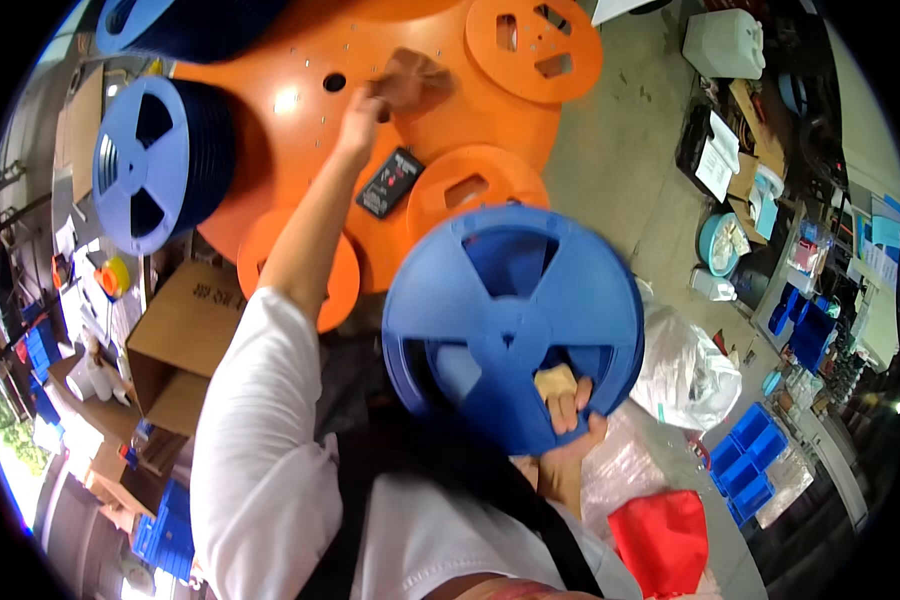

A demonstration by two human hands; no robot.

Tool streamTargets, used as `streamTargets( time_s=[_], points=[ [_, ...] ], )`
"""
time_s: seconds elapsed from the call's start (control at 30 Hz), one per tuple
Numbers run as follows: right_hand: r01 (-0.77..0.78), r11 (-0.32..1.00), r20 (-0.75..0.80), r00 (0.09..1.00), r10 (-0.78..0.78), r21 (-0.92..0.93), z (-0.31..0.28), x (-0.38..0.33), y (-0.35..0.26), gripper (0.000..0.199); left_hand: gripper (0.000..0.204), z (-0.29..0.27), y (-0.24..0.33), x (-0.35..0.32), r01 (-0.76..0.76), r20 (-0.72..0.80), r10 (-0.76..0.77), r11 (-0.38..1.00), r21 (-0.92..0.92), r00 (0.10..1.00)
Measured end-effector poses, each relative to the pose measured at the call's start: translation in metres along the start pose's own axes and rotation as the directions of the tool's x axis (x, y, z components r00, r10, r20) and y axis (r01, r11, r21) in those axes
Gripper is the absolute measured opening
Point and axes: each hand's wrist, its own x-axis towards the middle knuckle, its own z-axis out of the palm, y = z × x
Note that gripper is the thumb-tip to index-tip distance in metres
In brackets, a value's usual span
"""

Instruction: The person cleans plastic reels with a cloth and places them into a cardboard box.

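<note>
Upright in front of my body stands a large blue plastic reel (510,320) with wide cut-outs between its spokes. My right hand (572,412) grips its lower right part, fingers curled through a cut-out and thumb outside. Something tan covers part of those fingers. Stretched out over the orange round table (300,45), my left hand (360,120) pinches a brown cloth-like piece (412,80), smeared by motion. Below that piece lies a small black box (390,183) with light print. Flat orange discs with cut-outs (535,45) rest around the table's edge, one partly behind the reel.
More blue reels (145,165) stand stacked at the table's left side. Below them is an open cardboard box (185,340). To the right are a clear plastic bag (690,370), a red bag (660,540), blue bins (748,460) and a white jerrycan (725,45) on the floor.
</note>
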Motion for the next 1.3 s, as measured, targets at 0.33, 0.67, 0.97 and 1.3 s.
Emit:
streamTargets(
  time_s=[0.33,0.67,0.97,1.3],
  points=[
    [-0.246,0.969,0.314,0.917,0.244,-0.033,0.046,0.008,0.038,0.024,0.039,0.011,0.149,-0.345,-0.639,0.689,0.153,0.555,0.533,0.708],
    [-0.482,0.806,0.224,0.791,0.569,-0.345,0.069,-0.039,0.100,0.024,0.024,-0.074,0.096,-0.418,-0.612,0.541,0.396,0.731,0.303,0.741],
    [-0.453,0.777,0.286,0.749,0.597,-0.437,0.093,-0.096,0.143,0.024,0.060,-0.149,0.101,-0.493,-0.226,0.252,0.163,0.943,0.246,0.954],
    [-0.390,0.755,0.324,0.729,0.603,-0.526,0.101,-0.143,0.184,0.024,0.057,-0.192,0.090,-0.555,-0.453,0.419,0.293,0.817,0.357,0.859]
  ],
)
